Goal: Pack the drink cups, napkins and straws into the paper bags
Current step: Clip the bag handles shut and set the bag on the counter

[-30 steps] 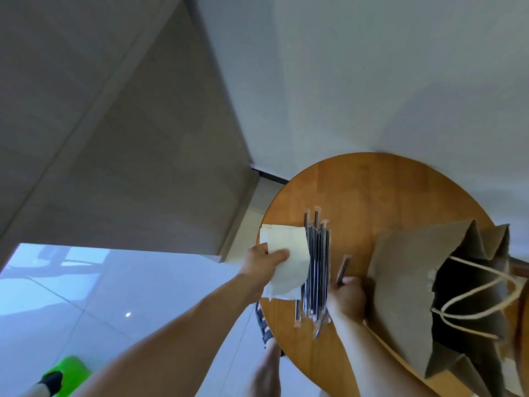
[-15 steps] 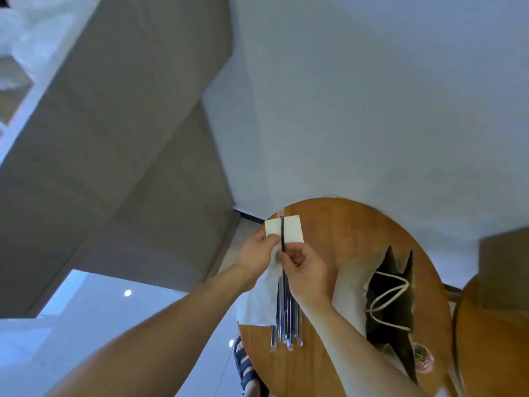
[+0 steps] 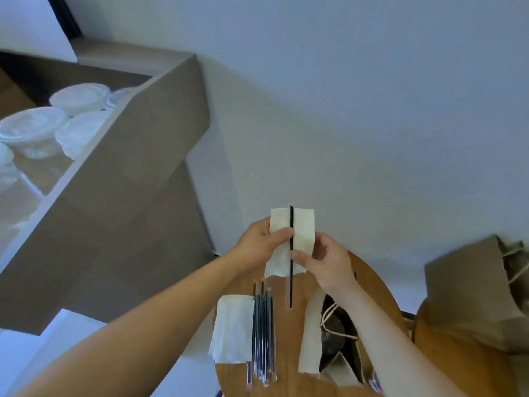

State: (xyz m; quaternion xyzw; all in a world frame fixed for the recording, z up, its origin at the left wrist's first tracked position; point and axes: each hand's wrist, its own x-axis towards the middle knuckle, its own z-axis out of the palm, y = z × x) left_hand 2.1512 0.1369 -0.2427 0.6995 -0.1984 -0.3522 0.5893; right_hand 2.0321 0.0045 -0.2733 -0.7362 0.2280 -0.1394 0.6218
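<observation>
Napkin [image 3: 304, 229] pinched at its left edge by the left grip [image 3: 259, 245], thumb curled over it, held up off the surface [image 3: 289, 379]. Right grip [image 3: 329, 263] pinches a black straw [image 3: 291, 285] upright against the front of it. Lying on the surface below: straw bundle [image 3: 263, 325] touching a second napkin [image 3: 233, 328], open paper bag [image 3: 310, 339] near on the right.

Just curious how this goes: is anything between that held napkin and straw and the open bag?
Nothing visible does. The napkin and straw are held near the open paper bag; only its rope handle droops in the mouth.
</observation>
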